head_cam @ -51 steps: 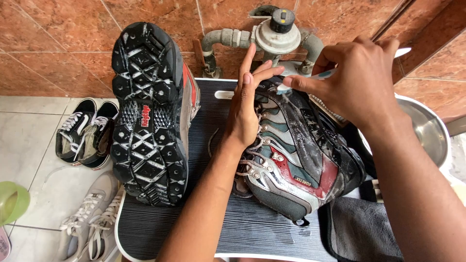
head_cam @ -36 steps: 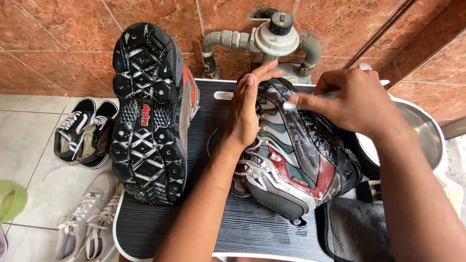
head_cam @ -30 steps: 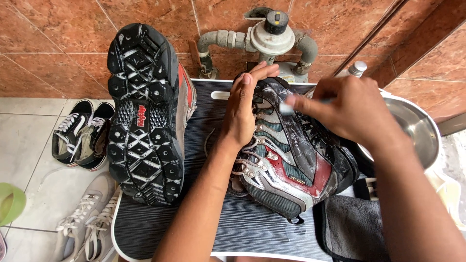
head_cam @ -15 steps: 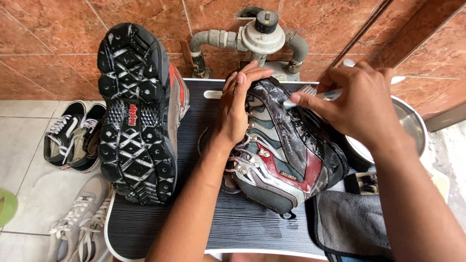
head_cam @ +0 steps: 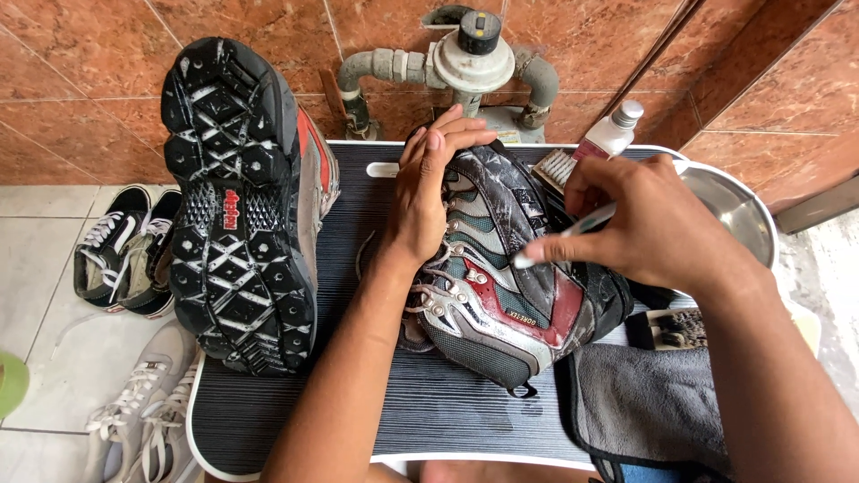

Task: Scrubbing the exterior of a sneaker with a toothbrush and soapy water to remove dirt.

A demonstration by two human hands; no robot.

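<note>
A grey, red and black hiking boot [head_cam: 501, 286] lies on its side on a ribbed dark board [head_cam: 420, 411]. My left hand [head_cam: 429, 192] presses flat on the boot's toe and laces, steadying it. My right hand [head_cam: 649, 228] pinches a small white toothbrush [head_cam: 564, 234], whose head touches the boot's soapy upper. The matching boot [head_cam: 237, 201] stands at the left with its black lugged sole facing me.
A grey cloth [head_cam: 649, 407] lies at the board's right front, with a scrub brush [head_cam: 671, 328] behind it. A metal bowl [head_cam: 738, 215], a small white bottle [head_cam: 608, 134] and another brush [head_cam: 557, 168] sit at the back right. Sneakers [head_cam: 121, 246] lie on the tiled floor at left. Pipes [head_cam: 465, 63] run along the wall.
My right hand has drawn the toothbrush down from the boot's toe toward its middle. My left hand stays pressed on the boot. The view has shifted a little.
</note>
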